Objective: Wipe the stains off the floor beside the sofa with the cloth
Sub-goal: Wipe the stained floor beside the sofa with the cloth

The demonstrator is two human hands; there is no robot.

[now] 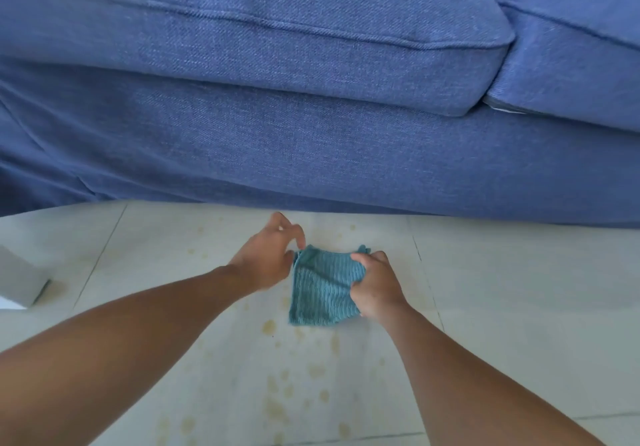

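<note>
Stains (pixel 277 407), yellowish blotches, are spreading over the pale floor (pixel 502 307) at lower centre, none looking wiped yet. Just above them, mid-frame, the teal cloth (pixel 323 293) is hanging off the tiles, right hand (pixel 375 286) clenching its right edge, left hand (pixel 268 258) pinching the upper-left corner. Looks like folding or readying, pre-wipe. Next: pressing cloth down onto the blotches and rubbing. Blue sofa (pixel 311 99) is filling the upper frame.

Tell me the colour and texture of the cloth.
The cloth is teal with a ribbed weave, seen in the head view.
</note>
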